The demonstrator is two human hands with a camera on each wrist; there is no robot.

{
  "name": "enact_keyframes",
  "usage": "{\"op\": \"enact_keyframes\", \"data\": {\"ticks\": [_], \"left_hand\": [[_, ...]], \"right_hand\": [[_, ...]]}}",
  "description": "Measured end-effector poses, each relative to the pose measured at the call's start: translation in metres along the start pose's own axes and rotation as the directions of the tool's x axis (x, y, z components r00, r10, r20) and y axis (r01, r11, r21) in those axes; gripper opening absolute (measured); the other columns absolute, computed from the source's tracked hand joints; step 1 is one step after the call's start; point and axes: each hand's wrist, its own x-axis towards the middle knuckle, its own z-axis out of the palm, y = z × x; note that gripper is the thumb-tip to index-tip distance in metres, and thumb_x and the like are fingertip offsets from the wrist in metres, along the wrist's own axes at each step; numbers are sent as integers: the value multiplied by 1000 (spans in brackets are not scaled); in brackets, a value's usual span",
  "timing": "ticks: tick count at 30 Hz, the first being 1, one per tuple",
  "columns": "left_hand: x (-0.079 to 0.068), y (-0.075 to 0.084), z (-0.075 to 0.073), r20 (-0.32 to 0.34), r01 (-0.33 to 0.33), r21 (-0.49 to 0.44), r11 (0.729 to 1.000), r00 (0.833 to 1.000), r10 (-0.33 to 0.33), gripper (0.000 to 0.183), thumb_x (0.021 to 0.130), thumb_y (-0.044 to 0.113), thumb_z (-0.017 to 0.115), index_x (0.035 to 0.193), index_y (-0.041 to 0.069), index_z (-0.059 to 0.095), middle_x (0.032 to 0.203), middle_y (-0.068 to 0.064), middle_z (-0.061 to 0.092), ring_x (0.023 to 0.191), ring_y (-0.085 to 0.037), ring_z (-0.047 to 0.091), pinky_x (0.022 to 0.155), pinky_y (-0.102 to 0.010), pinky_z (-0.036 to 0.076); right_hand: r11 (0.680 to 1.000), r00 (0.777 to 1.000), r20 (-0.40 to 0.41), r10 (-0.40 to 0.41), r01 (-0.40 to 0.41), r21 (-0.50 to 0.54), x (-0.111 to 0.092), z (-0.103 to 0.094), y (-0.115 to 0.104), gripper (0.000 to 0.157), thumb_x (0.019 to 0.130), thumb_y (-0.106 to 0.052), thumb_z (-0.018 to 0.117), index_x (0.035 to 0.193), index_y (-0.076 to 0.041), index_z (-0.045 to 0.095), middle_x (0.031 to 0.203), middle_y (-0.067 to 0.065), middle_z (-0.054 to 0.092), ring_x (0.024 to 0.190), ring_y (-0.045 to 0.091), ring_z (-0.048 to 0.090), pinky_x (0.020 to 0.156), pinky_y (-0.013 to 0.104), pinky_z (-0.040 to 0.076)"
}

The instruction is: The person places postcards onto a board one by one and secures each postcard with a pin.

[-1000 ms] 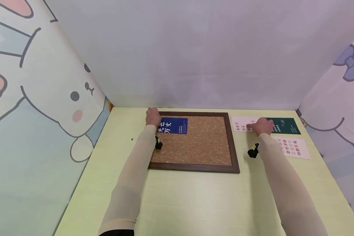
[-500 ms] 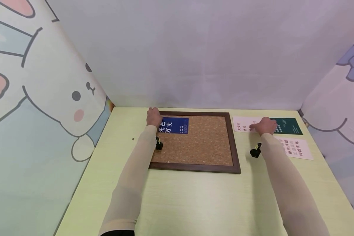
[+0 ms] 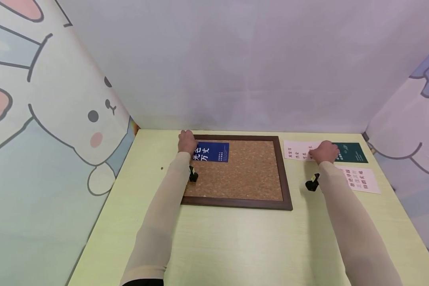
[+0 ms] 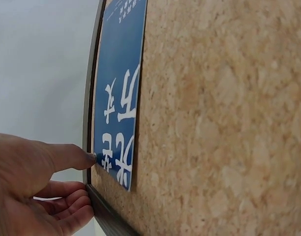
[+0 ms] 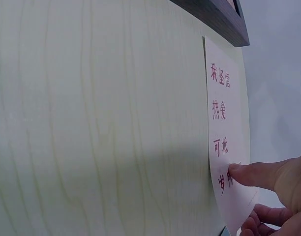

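Note:
On the table lies a cork board (image 3: 250, 174) in a dark brown frame, with a blue card (image 3: 214, 152) at its upper left. My left hand (image 3: 187, 142) grips the board's upper left corner. In the left wrist view its thumb (image 4: 74, 157) presses the blue card's end, and its other fingers (image 4: 74, 209) curl at the frame's outer side. My right hand (image 3: 325, 151) is at the right end of a pale pink card (image 3: 296, 150) with red characters. Its thumb (image 5: 256, 174) lies on the card face, with its curled fingers at the far edge; the card bends there.
A dark green card (image 3: 352, 152) lies beside my right hand, and another pink card (image 3: 364, 181) is below it, partly behind the sleeve. A tiny round thing (image 3: 162, 168) sits on the table (image 3: 236, 246) left of the board. A curtain wall (image 3: 214, 79) stands behind.
My right hand has slid a little rightward along the pink card, uncovering more of its characters. The left hand stays at the board's corner.

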Motion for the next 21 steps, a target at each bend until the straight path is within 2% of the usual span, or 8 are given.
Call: {"op": "enact_keyframes", "data": {"ticks": [4,8,10,14,17,21], "left_hand": [[1,0,1,2,1,9,1000,1000,-1,29,95,11,60,118,-7,55,122,-23,48,112,-34,48,88,-46,50],[3,-1,2,3,0,18,1000,1000,0,31,95,12,61,118,-7,55,122,-24,48,113,-35,48,88,-46,50],[4,-1,3,6,1,20,1000,1000,-1,31,95,12,61,119,-7,55,123,-23,47,113,-35,48,88,-46,51],[5,-3,4,8,3,23,1000,1000,-3,32,95,13,61,119,-7,55,123,-23,47,114,-35,48,89,-46,51],[6,-4,4,7,-2,22,1000,1000,1,33,95,13,62,120,-7,55,124,-23,48,115,-35,48,88,-46,51],[7,-5,5,8,-5,21,1000,1000,5,33,95,14,62,120,-7,55,125,-24,47,115,-36,48,89,-46,50]], "right_hand": [[998,1000,-16,7,-6,62,1,-1,2,41,90,-17,59,106,20,56,112,38,52,110,52,42,101,60,31],[992,999,-32,20,-16,121,1,-3,2,26,88,-9,59,96,16,57,92,30,56,90,41,45,81,51,41],[990,999,-35,23,-18,141,1,-5,2,19,87,-6,57,91,13,56,81,23,54,83,36,44,71,45,40],[986,999,-27,29,-24,167,3,-9,0,10,87,-2,53,84,7,51,70,15,48,76,32,41,62,38,37],[986,999,-37,12,-6,164,4,-13,0,10,87,-2,49,83,7,50,79,23,54,75,32,43,58,37,37],[987,999,-36,-6,12,161,4,-18,-1,21,88,-4,45,95,14,55,108,37,58,82,36,48,59,38,39]]}}
